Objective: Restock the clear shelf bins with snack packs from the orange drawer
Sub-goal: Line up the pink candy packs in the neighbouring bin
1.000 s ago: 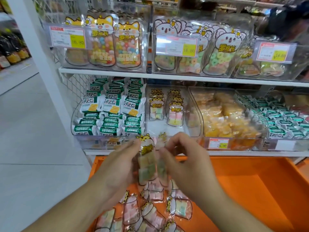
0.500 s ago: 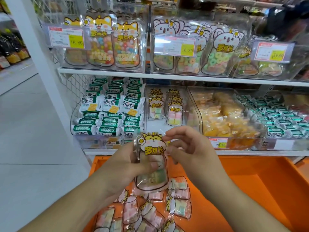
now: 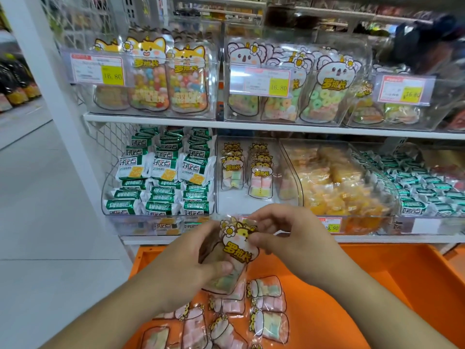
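Note:
Both hands hold a small stack of clear snack packs (image 3: 235,250) with a yellow cartoon-animal label, above the orange drawer (image 3: 352,285). My left hand (image 3: 191,258) grips the stack's lower half, thumb across the front. My right hand (image 3: 289,238) pinches the top edge of the front pack. Several more packs of pastel marshmallows (image 3: 266,311) lie loose in the drawer. Just beyond my hands, the clear shelf bin (image 3: 251,200) on the lower shelf has two short rows of the same packs at its back.
Left of that bin stands a bin of green-and-white packets (image 3: 161,177); to its right are bins of orange sweets (image 3: 334,187) and green wrappers (image 3: 422,190). The upper shelf carries bins of large candy bags (image 3: 156,79). A white upright post (image 3: 50,96) borders the shelf at left.
The packs turned from edge-on to face me, label up, then tilted slightly. My left hand took the lower half; my right hand moved to the top edge.

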Demonstrator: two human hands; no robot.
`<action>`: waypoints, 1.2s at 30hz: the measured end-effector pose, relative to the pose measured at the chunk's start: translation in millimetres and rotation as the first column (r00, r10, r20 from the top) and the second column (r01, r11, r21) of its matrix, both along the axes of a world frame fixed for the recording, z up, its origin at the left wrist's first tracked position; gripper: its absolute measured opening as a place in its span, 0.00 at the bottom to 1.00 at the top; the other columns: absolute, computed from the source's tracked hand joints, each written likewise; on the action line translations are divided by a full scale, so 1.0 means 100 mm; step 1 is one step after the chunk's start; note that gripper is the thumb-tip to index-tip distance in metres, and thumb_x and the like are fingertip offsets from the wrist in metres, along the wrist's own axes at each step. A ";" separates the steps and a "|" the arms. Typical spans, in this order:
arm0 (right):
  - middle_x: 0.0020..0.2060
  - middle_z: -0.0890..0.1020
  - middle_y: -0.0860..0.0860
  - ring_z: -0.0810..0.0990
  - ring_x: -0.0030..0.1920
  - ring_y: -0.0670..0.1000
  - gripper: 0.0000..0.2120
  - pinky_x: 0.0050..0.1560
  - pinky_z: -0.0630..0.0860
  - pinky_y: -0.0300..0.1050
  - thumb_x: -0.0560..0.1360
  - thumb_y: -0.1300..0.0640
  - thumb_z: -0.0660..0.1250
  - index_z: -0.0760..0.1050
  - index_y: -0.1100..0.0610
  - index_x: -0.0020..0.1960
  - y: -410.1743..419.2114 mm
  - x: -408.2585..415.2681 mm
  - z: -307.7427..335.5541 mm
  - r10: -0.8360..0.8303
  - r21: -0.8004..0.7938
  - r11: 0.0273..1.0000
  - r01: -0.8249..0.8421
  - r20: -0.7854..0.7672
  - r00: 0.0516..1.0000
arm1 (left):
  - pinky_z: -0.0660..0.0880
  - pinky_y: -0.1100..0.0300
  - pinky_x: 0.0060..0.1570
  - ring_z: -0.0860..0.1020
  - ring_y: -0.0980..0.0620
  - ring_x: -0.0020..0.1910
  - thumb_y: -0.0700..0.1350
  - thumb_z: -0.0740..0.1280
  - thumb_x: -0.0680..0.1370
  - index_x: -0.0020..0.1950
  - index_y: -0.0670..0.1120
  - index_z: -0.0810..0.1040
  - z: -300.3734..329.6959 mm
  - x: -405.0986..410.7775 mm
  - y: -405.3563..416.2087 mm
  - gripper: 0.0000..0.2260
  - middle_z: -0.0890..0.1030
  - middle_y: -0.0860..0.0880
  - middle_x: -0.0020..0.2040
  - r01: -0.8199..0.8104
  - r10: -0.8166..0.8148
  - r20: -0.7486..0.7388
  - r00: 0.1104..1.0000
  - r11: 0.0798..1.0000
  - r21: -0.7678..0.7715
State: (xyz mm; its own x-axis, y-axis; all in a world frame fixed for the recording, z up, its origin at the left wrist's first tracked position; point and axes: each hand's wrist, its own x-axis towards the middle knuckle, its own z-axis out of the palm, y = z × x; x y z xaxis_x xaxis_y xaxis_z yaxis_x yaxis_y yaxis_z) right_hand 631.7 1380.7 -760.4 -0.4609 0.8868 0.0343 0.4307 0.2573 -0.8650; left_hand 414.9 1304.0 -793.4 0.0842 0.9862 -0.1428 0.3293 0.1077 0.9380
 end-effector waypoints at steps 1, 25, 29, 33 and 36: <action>0.38 0.83 0.49 0.81 0.39 0.47 0.09 0.44 0.82 0.46 0.73 0.59 0.80 0.84 0.46 0.46 0.04 -0.01 0.02 -0.003 0.023 1.000 0.002 0.018 1.000 | 0.70 0.48 0.73 0.78 0.59 0.67 0.47 0.76 0.75 0.70 0.61 0.74 0.01 0.00 0.02 0.25 0.82 0.62 0.65 -0.002 0.003 -0.026 1.000 1.000 0.021; 0.43 0.84 0.52 0.80 0.38 0.46 0.06 0.32 0.75 0.34 0.76 0.63 0.75 0.80 0.54 0.46 2.17 -0.79 -0.27 -0.092 0.218 0.976 0.025 0.299 0.950 | 0.55 0.50 0.75 0.64 0.49 0.78 0.56 0.79 0.59 0.74 0.49 0.73 -0.61 -0.35 0.70 0.44 0.68 0.52 0.79 0.360 0.066 -0.882 0.467 0.896 0.258; 0.43 0.83 0.48 0.79 0.40 0.45 0.07 0.35 0.71 0.29 0.76 0.61 0.75 0.79 0.51 0.47 2.33 -0.94 -0.44 -0.133 0.371 0.929 0.004 0.323 0.937 | 0.57 0.49 0.73 0.65 0.50 0.77 0.53 0.79 0.59 0.72 0.51 0.75 -0.63 -0.35 0.71 0.41 0.70 0.52 0.78 0.351 0.099 -0.871 0.482 0.889 0.295; 0.44 0.83 0.47 0.80 0.45 0.48 0.07 0.41 0.73 0.37 0.75 0.59 0.75 0.80 0.50 0.49 2.42 -0.94 -0.56 -0.162 0.443 0.896 0.028 0.268 0.950 | 0.54 0.51 0.75 0.66 0.50 0.76 0.49 0.81 0.55 0.70 0.51 0.76 -0.66 -0.32 0.74 0.43 0.71 0.52 0.77 0.343 0.111 -0.851 0.513 0.882 0.323; 0.46 0.81 0.45 0.79 0.47 0.48 0.09 0.43 0.72 0.42 0.74 0.57 0.76 0.80 0.50 0.53 2.43 -0.91 -0.64 -0.181 0.503 0.864 0.019 0.275 0.944 | 0.49 0.52 0.76 0.65 0.49 0.77 0.47 0.82 0.55 0.70 0.50 0.76 -0.67 -0.32 0.75 0.43 0.71 0.52 0.77 0.339 0.117 -0.852 0.511 0.883 0.325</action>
